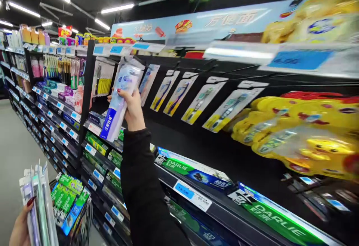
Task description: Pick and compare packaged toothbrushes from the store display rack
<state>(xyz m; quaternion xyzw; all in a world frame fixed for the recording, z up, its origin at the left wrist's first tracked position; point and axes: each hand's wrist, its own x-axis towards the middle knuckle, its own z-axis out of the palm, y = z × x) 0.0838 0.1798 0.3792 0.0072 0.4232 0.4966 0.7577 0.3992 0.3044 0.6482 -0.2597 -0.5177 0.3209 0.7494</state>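
Observation:
My right hand, in a black sleeve, is raised at the shelf and closed around blue-and-white toothbrush packs. The packs tilt at the left end of a row of hanging toothbrushes; whether they still touch a hook is hidden. At the lower left, my left hand grips several packaged toothbrushes, standing upright with purple and green handles showing. Just right of these, lower down, a dark basket carries green and blue toothpaste boxes.
Toothpaste boxes line the shelf below the hooks. Yellow duck-shaped packs hang at the right. A price-tagged shelf edge juts out above. More stocked shelves run back on the left beside the aisle floor.

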